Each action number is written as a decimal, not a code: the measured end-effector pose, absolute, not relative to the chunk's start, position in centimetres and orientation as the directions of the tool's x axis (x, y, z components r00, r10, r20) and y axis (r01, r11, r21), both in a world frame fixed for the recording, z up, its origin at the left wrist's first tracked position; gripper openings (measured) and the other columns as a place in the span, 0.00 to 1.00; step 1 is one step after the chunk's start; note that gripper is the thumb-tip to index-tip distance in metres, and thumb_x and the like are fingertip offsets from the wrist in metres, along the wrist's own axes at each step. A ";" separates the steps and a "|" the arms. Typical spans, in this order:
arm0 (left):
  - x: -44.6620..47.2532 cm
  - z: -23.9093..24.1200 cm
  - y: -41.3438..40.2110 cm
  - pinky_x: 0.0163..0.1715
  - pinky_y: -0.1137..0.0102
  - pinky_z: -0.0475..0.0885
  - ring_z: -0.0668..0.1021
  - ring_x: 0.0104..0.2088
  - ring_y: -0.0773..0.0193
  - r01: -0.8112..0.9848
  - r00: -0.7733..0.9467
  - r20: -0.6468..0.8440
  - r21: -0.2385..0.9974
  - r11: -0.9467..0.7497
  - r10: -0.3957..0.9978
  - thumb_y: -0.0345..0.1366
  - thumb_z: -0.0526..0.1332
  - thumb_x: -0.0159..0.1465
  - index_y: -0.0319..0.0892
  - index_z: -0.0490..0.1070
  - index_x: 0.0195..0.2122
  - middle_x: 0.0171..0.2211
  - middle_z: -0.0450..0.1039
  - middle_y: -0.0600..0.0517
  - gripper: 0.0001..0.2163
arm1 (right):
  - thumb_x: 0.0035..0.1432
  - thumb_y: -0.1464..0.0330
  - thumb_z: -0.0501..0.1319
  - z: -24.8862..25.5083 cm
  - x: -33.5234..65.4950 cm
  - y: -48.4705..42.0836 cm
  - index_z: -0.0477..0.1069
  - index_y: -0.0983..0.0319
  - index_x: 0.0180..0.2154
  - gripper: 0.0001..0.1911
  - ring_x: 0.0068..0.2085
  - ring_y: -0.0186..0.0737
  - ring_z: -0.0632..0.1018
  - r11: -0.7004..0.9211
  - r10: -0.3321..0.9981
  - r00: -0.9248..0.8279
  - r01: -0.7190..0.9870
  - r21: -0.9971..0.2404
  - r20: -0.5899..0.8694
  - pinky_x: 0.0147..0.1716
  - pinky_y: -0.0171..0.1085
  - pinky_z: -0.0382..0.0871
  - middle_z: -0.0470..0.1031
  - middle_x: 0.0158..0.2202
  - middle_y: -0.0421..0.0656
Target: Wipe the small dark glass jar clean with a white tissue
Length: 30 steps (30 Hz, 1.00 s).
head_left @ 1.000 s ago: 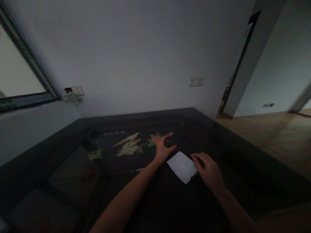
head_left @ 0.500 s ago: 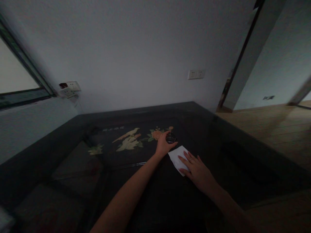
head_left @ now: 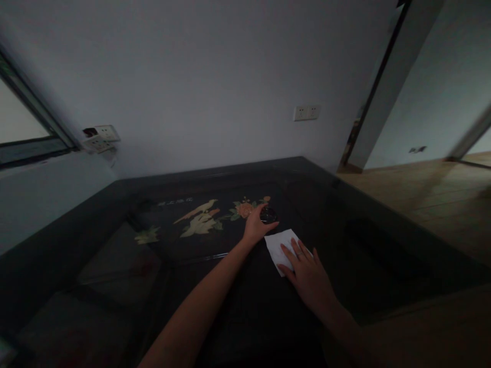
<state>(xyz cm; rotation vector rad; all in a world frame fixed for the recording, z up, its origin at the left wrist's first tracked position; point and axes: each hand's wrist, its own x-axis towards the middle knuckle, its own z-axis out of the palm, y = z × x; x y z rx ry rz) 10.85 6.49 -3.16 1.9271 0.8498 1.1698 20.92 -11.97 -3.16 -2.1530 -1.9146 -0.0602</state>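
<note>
My left hand [head_left: 254, 225] curves its thumb and fingers around a small, round, dark glassy object [head_left: 268, 215] standing on the black tabletop [head_left: 238, 301]. Its exact kind is too dim to make out; a shiny rim catches some light. Just right of it and nearer to me lies a white sheet of paper or tissue [head_left: 276, 246]. My right hand [head_left: 305, 266] rests flat on the sheet's right part, fingers spread, with a ring on one finger. The palm hides that side of the sheet.
Inlaid in the tabletop are a pale bird [head_left: 199, 225] and an orange flower [head_left: 244, 209]. A white wall with a double socket [head_left: 307, 112] rises behind the table. More sockets [head_left: 103, 137] sit at left beside a window. Wooden floor [head_left: 410, 179] lies at right.
The view has shifted a little, so the room appears slightly further left and up. My right hand has turned slightly on the sheet. My left hand still grips the round object.
</note>
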 end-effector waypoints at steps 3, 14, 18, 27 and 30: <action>10.8 -3.2 6.5 0.55 0.58 0.62 0.72 0.51 0.51 0.175 0.389 0.451 0.820 -0.545 0.803 0.40 0.72 0.47 0.45 0.69 0.53 0.47 0.72 0.45 0.30 | 0.65 0.58 0.53 -2.9 20.8 -12.0 0.63 0.60 0.61 0.26 0.65 0.56 0.60 -0.098 0.970 0.132 0.980 -0.173 0.203 0.61 0.60 0.50 0.59 0.64 0.52; 11.0 -3.1 6.5 0.54 0.58 0.64 0.72 0.52 0.51 0.273 0.457 0.420 0.773 -0.573 0.784 0.43 0.71 0.48 0.45 0.67 0.55 0.50 0.72 0.45 0.32 | 0.64 0.58 0.54 -2.9 20.8 -12.1 0.62 0.59 0.61 0.26 0.65 0.55 0.60 -0.100 0.971 0.135 0.979 -0.177 0.195 0.60 0.60 0.51 0.59 0.65 0.51; 11.0 -2.9 6.3 0.55 0.59 0.64 0.71 0.54 0.53 0.299 0.513 0.404 0.743 -0.599 0.757 0.44 0.71 0.50 0.45 0.66 0.56 0.53 0.71 0.46 0.33 | 0.64 0.59 0.54 -2.6 20.6 -12.1 0.63 0.59 0.60 0.25 0.65 0.55 0.60 -0.103 0.972 0.136 0.979 -0.178 0.189 0.60 0.60 0.52 0.60 0.64 0.52; 10.7 -2.6 6.8 0.57 0.53 0.62 0.69 0.57 0.47 0.396 0.628 0.321 0.653 -0.646 0.709 0.50 0.70 0.48 0.45 0.52 0.65 0.57 0.66 0.41 0.46 | 0.65 0.60 0.54 -2.4 20.5 -12.3 0.64 0.60 0.59 0.24 0.64 0.55 0.61 -0.120 0.967 0.159 0.973 -0.196 0.201 0.60 0.60 0.52 0.61 0.63 0.52; 10.5 -2.4 7.3 0.58 0.51 0.59 0.67 0.59 0.46 0.357 0.683 0.283 0.675 -0.645 0.674 0.43 0.71 0.47 0.43 0.48 0.67 0.59 0.63 0.39 0.49 | 0.65 0.60 0.54 -2.3 20.4 -12.4 0.64 0.60 0.59 0.24 0.65 0.55 0.61 -0.138 0.964 0.178 0.970 -0.199 0.197 0.60 0.59 0.52 0.61 0.63 0.53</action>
